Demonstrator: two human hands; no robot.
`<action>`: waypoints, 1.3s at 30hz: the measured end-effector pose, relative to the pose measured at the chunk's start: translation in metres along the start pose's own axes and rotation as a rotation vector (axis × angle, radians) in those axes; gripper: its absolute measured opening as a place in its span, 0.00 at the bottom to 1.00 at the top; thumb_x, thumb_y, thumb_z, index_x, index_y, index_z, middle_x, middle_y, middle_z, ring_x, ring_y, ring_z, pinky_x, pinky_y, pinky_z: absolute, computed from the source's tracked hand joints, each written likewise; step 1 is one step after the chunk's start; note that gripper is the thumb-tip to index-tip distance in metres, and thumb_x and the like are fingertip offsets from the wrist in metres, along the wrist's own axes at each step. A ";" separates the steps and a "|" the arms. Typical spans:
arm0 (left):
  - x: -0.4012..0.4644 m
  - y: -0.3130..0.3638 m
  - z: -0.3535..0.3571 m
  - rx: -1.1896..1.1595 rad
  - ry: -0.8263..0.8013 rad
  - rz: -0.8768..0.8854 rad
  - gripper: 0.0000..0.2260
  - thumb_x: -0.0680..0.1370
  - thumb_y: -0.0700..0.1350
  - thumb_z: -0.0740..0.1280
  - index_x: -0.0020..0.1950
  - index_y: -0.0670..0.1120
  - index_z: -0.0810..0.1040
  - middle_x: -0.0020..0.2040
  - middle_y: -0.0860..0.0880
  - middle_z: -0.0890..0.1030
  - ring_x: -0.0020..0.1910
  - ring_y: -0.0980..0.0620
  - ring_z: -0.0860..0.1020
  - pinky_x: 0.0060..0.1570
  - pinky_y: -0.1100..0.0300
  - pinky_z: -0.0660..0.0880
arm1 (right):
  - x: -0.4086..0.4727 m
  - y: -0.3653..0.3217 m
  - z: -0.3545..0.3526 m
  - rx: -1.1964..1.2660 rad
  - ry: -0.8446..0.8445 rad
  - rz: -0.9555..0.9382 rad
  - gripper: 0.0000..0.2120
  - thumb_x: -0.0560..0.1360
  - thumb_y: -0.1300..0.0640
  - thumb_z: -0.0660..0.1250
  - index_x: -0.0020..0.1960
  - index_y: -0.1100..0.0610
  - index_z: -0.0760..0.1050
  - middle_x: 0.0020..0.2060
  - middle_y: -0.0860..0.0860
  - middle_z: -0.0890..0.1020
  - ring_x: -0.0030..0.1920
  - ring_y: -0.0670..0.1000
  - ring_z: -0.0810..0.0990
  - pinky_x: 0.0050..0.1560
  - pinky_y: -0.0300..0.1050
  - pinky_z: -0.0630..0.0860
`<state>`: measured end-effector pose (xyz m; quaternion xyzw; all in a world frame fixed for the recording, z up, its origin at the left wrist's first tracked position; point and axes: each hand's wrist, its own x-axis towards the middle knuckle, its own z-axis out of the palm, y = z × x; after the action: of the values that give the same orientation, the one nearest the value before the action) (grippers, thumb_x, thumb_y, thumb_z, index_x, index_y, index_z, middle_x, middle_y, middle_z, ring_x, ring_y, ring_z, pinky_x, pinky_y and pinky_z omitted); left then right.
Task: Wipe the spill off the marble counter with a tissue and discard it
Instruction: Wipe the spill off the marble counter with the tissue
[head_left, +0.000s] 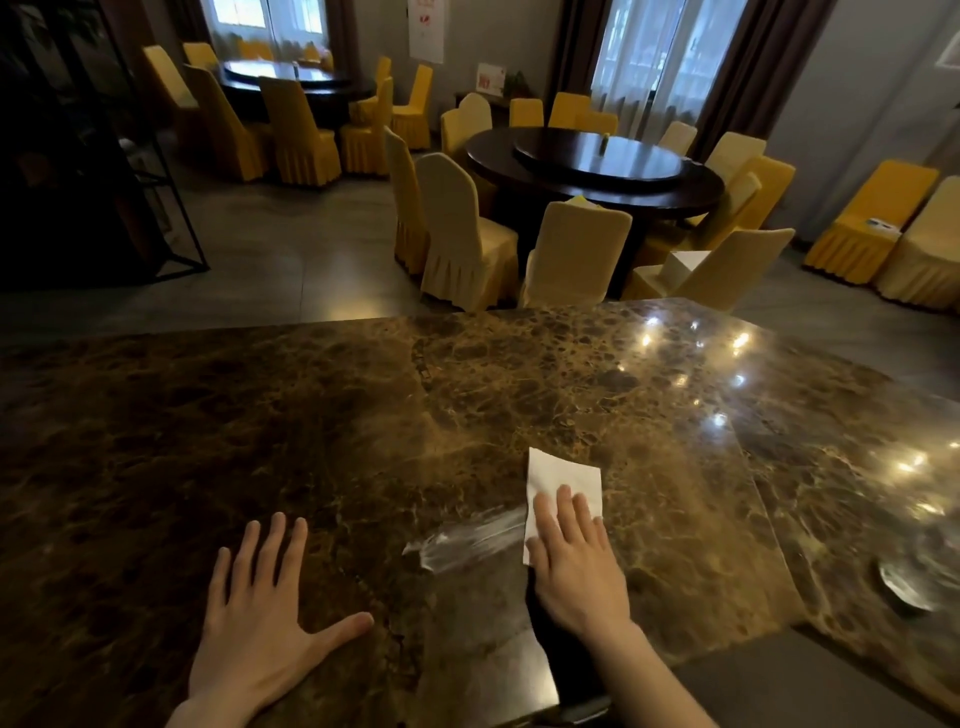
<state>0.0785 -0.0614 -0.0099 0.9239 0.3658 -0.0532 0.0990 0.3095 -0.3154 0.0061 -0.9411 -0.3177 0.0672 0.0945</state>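
A brown marble counter (311, 415) fills the lower half of the view. A white tissue (558, 475) lies flat on it, right of centre. My right hand (576, 561) presses flat on the tissue's near part, fingers together. A wet, streaky smear of spill (467, 543) shines on the marble just left of the tissue. My left hand (260, 613) rests palm down on the counter to the left, fingers spread, holding nothing.
A shallow glass dish (904, 584) sits near the counter's right edge. Beyond the far edge stand round dark dining tables (597, 171) ringed by yellow-covered chairs (457, 234). A dark metal shelf frame (156, 208) is at the far left.
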 end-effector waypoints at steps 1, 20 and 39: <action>0.000 0.001 -0.001 0.003 -0.004 0.000 0.63 0.57 0.91 0.40 0.79 0.54 0.27 0.82 0.51 0.29 0.81 0.49 0.28 0.82 0.42 0.33 | 0.003 -0.001 0.000 0.025 0.014 -0.001 0.27 0.85 0.46 0.44 0.82 0.50 0.45 0.82 0.54 0.43 0.80 0.54 0.39 0.80 0.53 0.43; -0.001 0.004 -0.009 0.014 -0.066 -0.006 0.62 0.55 0.91 0.37 0.76 0.54 0.24 0.80 0.52 0.28 0.81 0.48 0.30 0.82 0.41 0.34 | 0.029 0.036 -0.052 0.405 0.228 0.090 0.14 0.76 0.66 0.65 0.58 0.57 0.82 0.54 0.55 0.85 0.53 0.57 0.82 0.49 0.48 0.76; -0.003 0.011 -0.021 0.022 -0.125 -0.022 0.65 0.50 0.90 0.33 0.75 0.52 0.22 0.81 0.51 0.29 0.82 0.47 0.31 0.83 0.41 0.36 | 0.010 0.030 -0.009 0.150 0.213 -0.195 0.15 0.81 0.61 0.65 0.67 0.58 0.76 0.68 0.52 0.75 0.66 0.55 0.75 0.64 0.48 0.73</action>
<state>0.0841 -0.0662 0.0124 0.9157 0.3684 -0.1159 0.1109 0.3364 -0.3339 0.0080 -0.8980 -0.3897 -0.0189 0.2035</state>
